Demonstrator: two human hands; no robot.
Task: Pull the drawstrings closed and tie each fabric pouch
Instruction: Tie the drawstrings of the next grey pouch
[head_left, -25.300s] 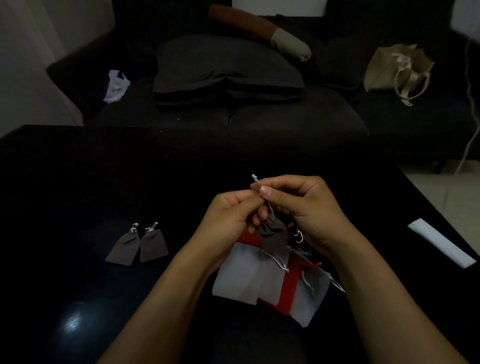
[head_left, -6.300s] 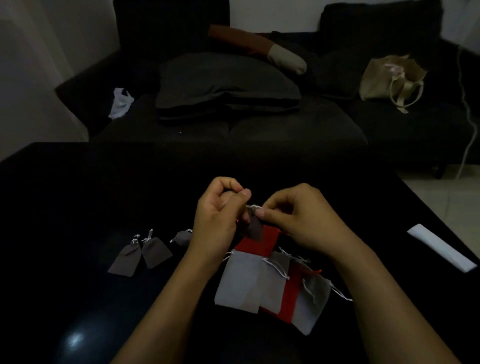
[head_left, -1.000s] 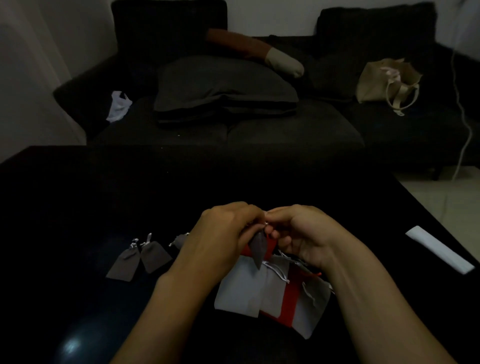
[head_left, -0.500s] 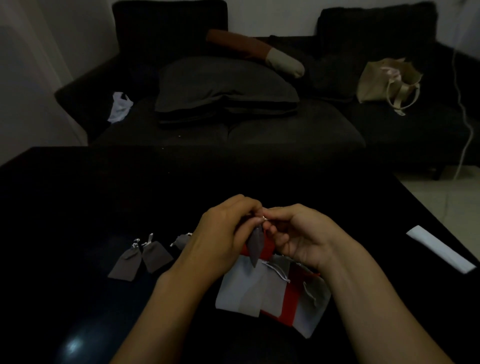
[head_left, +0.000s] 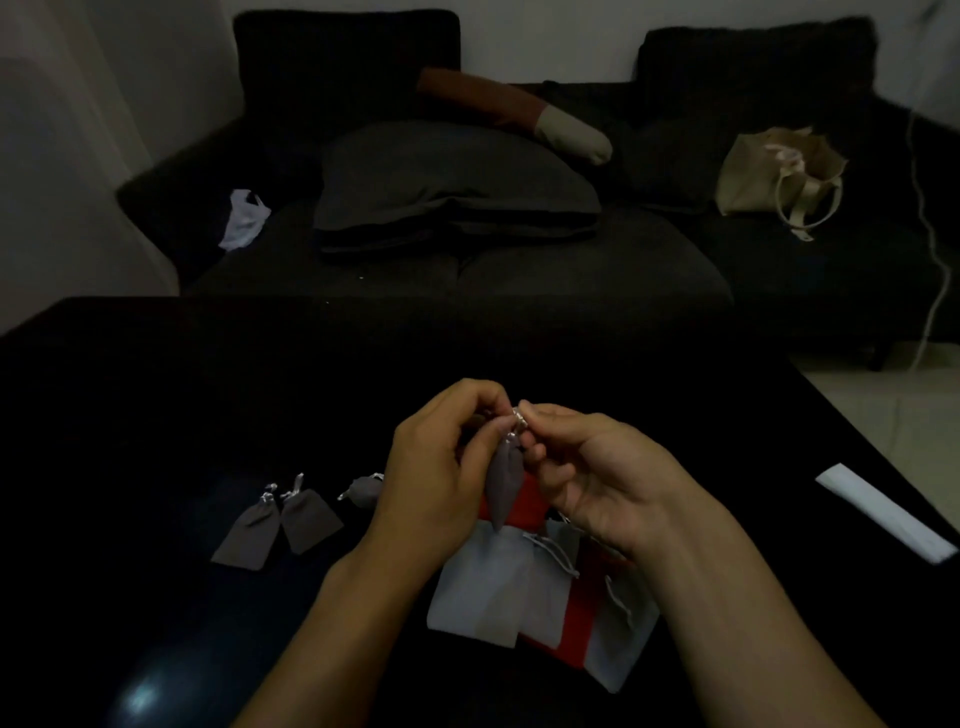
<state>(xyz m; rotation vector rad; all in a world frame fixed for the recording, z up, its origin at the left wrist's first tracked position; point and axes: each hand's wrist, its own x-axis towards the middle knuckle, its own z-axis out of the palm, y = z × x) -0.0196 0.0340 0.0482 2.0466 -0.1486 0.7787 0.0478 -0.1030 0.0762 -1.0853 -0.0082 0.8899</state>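
Dim room, dark sofa (head_left: 571, 270), black table (head_left: 208, 395), both hands' grip pinching grey pouch (head_left: 504, 483) drawstring (head_left: 518, 418)

Small grey pouch (head_left: 504, 480) hanging mouth-up by its drawstring (head_left: 518, 419) at centre, three closed grey pouches (head_left: 283, 522) at 9 o'clock, flat grey-and-red pile (head_left: 540, 597) at 6 o'clock

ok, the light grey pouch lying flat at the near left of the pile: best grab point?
Judging by its pose, take the light grey pouch by its bare left edge, coming from the left: it lies flat on the black table, and its right side is overlapped by other pouches and a loose drawstring.
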